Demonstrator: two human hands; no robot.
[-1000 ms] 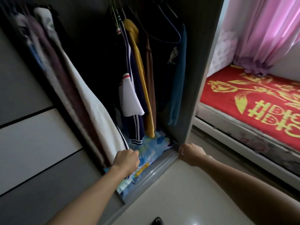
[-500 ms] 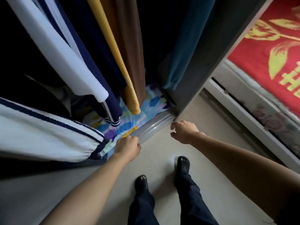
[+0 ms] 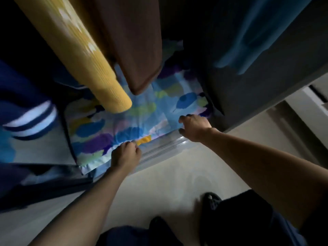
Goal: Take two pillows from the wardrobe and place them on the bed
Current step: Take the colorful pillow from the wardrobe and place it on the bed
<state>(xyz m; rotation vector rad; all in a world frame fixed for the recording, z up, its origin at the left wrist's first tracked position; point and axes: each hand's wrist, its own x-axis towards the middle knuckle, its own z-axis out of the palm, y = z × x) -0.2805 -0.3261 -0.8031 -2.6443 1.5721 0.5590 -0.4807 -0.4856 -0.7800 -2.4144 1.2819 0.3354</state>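
A pillow (image 3: 142, 118) in a blue, purple and yellow patterned cover lies on the wardrobe floor under the hanging clothes. My left hand (image 3: 125, 154) is curled at the pillow's near edge by the metal door track (image 3: 165, 147), fingers closed on the cover. My right hand (image 3: 194, 127) is at the pillow's right front corner, fingers bent and apart, touching the fabric. A second pillow cannot be made out. The bed is out of view.
A yellow garment (image 3: 85, 55), a brown one (image 3: 131, 43), a teal one (image 3: 257, 32) and a navy striped sleeve (image 3: 30, 119) hang low over the pillow. The dark wardrobe side panel (image 3: 262, 96) stands at right. My feet (image 3: 211, 201) are on the pale floor.
I have bent lower and closer to the wardrobe floor. My right hand moved from outside the track onto the pillow's right corner; my left hand stays at its near edge.
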